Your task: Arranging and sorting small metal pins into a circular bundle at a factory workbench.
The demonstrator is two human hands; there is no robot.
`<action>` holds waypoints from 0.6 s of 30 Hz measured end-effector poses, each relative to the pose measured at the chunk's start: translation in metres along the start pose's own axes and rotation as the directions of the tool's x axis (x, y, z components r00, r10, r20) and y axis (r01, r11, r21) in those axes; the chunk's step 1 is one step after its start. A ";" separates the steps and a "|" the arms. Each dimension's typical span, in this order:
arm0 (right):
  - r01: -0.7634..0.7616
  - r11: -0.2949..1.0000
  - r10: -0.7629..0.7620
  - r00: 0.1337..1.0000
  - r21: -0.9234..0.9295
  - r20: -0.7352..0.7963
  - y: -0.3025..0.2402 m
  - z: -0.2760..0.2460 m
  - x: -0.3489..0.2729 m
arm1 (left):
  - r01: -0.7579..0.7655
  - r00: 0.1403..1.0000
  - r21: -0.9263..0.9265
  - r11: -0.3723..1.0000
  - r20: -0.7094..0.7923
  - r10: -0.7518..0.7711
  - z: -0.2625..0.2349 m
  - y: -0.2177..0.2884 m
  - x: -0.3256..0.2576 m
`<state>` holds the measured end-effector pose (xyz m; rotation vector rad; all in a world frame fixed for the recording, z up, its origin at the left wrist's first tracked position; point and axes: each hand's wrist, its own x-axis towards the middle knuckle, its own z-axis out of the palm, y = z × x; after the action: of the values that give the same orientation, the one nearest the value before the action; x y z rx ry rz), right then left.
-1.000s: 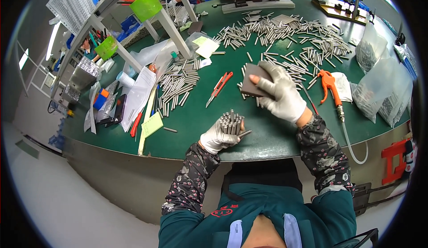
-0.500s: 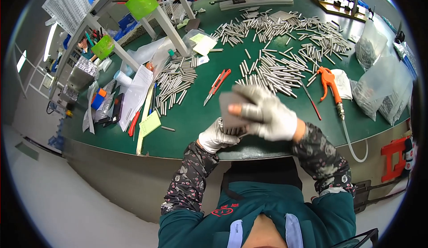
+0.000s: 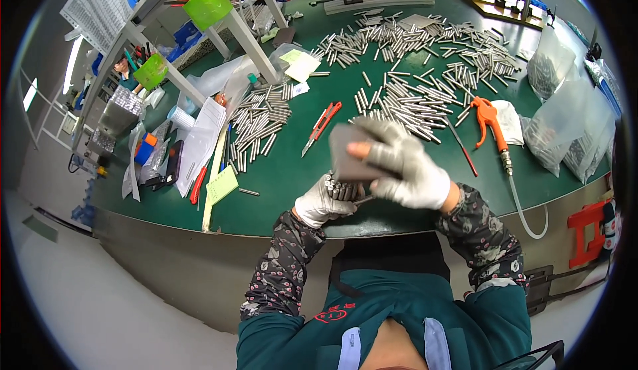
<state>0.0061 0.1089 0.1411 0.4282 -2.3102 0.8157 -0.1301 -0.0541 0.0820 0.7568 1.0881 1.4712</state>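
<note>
My left hand, in a white glove with bare fingertips, is closed round a bundle of short metal pins near the table's front edge. The pins' round ends point up. My right hand, gloved alike and slightly blurred, grips a flat grey-brown rectangular block just above and beyond the bundle. Its fingers are bent over the block's right side. What the block is made of cannot be made out. Beyond my hands lies a large spread of loose metal pins. A smaller heap of pins lies to the left.
A red utility knife lies left of my hands. On the right are a thin red-handled tool, an orange air gun with a hose, and plastic bags of pins. Shelf posts rise at the left. Other people sit across the table.
My right hand and the block have moved slightly right, uncovering more of the pin ends. My left hand stays closed round the bundle. Across the table, a person's phone has gone from view.
</note>
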 end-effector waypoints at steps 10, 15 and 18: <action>-0.390 0.777 0.456 0.890 -0.494 0.013 0.005 0.000 -0.029 | -0.021 1.000 0.079 0.997 0.001 0.021 0.006 0.008 -0.003; -0.317 0.780 0.304 0.946 -0.540 -0.115 -0.003 -0.002 -0.024 | -0.008 1.000 0.132 0.991 -0.021 0.011 0.003 0.004 -0.002; -0.182 0.964 0.156 0.977 -0.196 -0.145 -0.010 0.004 -0.007 | -0.040 0.999 0.118 0.992 0.017 0.039 0.000 0.001 0.000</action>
<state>0.0143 0.0997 0.1381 0.0837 -2.3033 0.6510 -0.1302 -0.0538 0.0831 0.8753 1.1635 1.4416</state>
